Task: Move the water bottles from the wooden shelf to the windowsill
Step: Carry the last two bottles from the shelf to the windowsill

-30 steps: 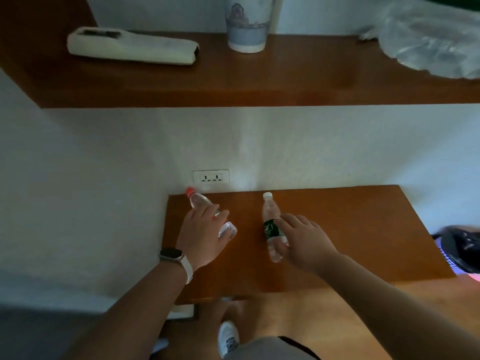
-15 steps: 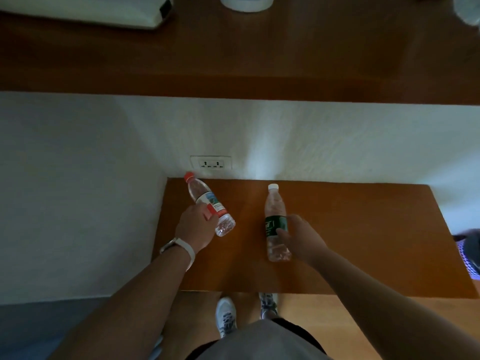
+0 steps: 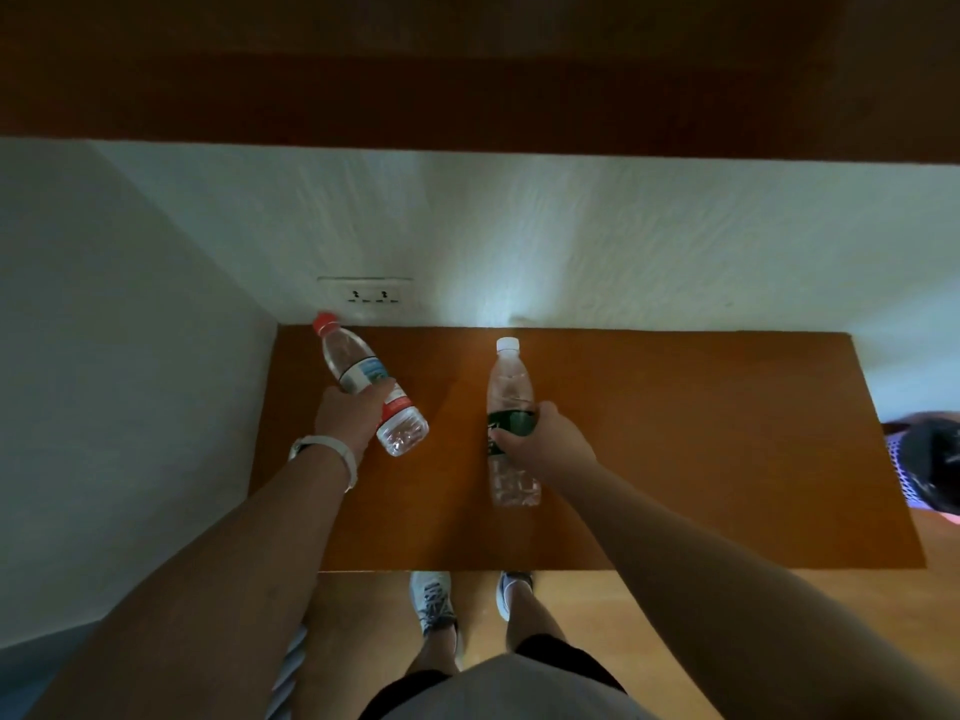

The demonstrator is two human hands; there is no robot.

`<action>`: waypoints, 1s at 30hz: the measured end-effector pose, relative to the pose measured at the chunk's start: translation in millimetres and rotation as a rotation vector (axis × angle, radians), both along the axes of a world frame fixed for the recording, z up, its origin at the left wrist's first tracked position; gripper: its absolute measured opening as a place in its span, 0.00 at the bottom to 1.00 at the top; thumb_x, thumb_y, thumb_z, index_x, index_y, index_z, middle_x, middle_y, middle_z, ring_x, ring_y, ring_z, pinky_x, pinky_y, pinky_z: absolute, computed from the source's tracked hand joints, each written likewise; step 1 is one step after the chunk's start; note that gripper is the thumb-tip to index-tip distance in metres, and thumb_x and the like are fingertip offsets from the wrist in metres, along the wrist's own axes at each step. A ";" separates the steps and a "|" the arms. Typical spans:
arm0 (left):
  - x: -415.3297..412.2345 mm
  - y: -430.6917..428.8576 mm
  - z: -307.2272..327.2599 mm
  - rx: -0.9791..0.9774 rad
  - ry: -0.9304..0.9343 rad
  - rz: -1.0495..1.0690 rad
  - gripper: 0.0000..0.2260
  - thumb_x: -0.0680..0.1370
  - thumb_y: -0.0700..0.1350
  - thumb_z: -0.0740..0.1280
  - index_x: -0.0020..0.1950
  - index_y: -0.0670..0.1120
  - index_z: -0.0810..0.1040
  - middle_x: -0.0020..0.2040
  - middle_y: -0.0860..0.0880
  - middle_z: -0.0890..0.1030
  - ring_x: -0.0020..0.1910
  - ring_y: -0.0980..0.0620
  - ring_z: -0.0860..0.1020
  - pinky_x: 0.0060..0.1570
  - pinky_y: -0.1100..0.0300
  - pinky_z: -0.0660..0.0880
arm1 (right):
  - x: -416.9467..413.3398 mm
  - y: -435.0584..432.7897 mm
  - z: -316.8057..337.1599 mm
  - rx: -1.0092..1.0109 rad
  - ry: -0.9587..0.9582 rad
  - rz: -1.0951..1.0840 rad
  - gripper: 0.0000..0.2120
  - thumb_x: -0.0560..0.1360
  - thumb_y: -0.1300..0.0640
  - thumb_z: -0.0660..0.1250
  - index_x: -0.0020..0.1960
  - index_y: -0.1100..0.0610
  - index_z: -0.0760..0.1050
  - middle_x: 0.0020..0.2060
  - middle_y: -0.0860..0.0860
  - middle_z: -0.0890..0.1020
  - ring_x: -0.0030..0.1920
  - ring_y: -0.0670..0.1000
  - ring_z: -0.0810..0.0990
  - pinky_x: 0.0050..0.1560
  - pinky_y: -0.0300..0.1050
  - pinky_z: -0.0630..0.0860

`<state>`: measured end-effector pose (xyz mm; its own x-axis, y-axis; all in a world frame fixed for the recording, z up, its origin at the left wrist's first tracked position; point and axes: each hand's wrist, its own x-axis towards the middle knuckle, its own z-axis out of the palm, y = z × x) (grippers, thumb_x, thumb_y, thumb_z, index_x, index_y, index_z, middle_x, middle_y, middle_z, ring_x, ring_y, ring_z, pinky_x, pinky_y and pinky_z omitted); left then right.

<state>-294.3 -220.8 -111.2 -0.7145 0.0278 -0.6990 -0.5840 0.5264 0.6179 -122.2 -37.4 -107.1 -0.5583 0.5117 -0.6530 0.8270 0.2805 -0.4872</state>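
Observation:
Two clear water bottles are over the lower wooden shelf (image 3: 675, 433). The red-capped bottle (image 3: 358, 371) with a white, blue and red label is tilted, cap toward the wall corner; my left hand (image 3: 350, 420) is wrapped around its middle. The white-capped bottle (image 3: 509, 387) with a dark green label stands nearly upright near the shelf's middle; my right hand (image 3: 545, 441) is closed around its label. I cannot tell whether either bottle's base still touches the shelf. No windowsill is in view.
An upper wooden shelf (image 3: 467, 85) overhangs across the top. A wall socket (image 3: 371, 296) sits just above the lower shelf's back left corner. White walls close in at left and behind. A dark bag (image 3: 930, 470) lies at the right edge. My feet stand below on the wooden floor.
Both hands have closed around their bottles. The red-capped bottle has tilted and come up in my left hand. The camera has tipped downward, so the upper shelf's items have left the view.

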 end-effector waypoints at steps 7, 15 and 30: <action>2.1 -0.5 -7.0 0.074 -0.066 0.140 0.29 0.75 0.53 0.75 0.71 0.44 0.71 0.56 0.43 0.83 0.47 0.47 0.84 0.45 0.52 0.82 | -8.1 -11.4 -5.3 0.047 -0.029 0.033 0.31 0.73 0.40 0.71 0.67 0.56 0.66 0.49 0.49 0.78 0.44 0.48 0.80 0.37 0.40 0.78; 13.4 -21.7 -2.6 0.079 -0.011 0.103 0.23 0.76 0.50 0.74 0.68 0.43 0.74 0.56 0.43 0.83 0.46 0.48 0.84 0.39 0.56 0.80 | -1.8 -17.4 -2.4 0.016 0.098 0.024 0.28 0.71 0.45 0.74 0.66 0.53 0.69 0.50 0.47 0.79 0.46 0.46 0.80 0.43 0.40 0.79; 23.6 -69.7 35.0 0.384 -0.038 0.056 0.15 0.78 0.47 0.72 0.63 0.44 0.78 0.55 0.42 0.84 0.51 0.43 0.85 0.48 0.47 0.82 | -15.8 -52.5 60.4 0.073 0.337 0.037 0.25 0.72 0.50 0.75 0.65 0.51 0.71 0.49 0.43 0.79 0.48 0.44 0.80 0.46 0.38 0.79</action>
<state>-270.7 -290.5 -76.2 -0.6960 0.2545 -0.6715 -0.6317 0.2276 0.7410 -138.1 -89.9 -46.7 -0.7555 0.5257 -0.3910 0.6115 0.3517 -0.7088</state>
